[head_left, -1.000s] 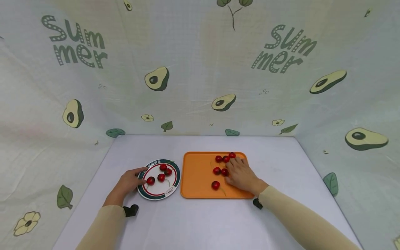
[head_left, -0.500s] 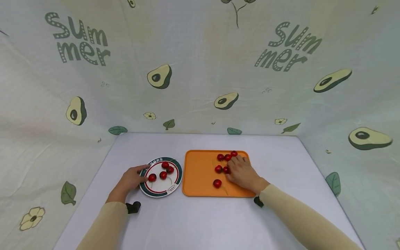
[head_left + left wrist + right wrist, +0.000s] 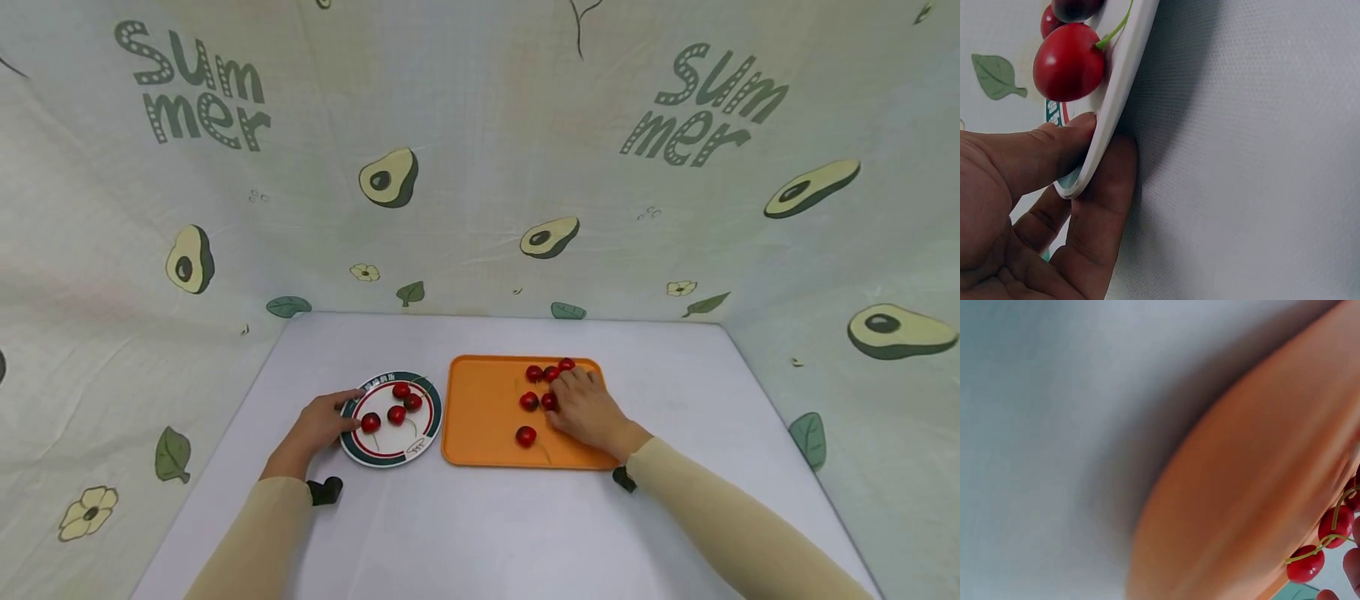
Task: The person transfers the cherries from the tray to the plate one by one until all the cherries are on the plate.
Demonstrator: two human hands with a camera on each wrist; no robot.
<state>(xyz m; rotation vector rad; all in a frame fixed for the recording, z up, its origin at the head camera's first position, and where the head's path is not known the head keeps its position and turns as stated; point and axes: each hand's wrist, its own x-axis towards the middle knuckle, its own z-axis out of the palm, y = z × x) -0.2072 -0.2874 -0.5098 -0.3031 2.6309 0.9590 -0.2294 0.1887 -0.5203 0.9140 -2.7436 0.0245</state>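
My left hand (image 3: 317,423) pinches the left rim of a white plate (image 3: 386,447) with a green and red border. In the left wrist view the thumb (image 3: 1060,147) lies on top of the rim and fingers are beneath it. Several red cherries (image 3: 397,414) with stems lie on the plate. Over the right part of an orange tray (image 3: 476,417) is my right hand (image 3: 588,412), its fingers beside several cherries (image 3: 529,402). One cherry (image 3: 550,402) sits right at its thumb and fingers; whether they grip it is hidden. Fingertips (image 3: 1352,565) show at the right wrist view's edge.
Plate and tray stand side by side on a white table (image 3: 480,533), with a narrow gap between them. A cloth (image 3: 465,167) printed with avocados and leaves hangs behind the table and at both sides. One cherry (image 3: 526,436) lies apart near the tray's front.
The head view has shifted slightly, so everything appears a little higher and farther right. Both hands, the plate, the tray and the cherries hold nearly the same places relative to each other.
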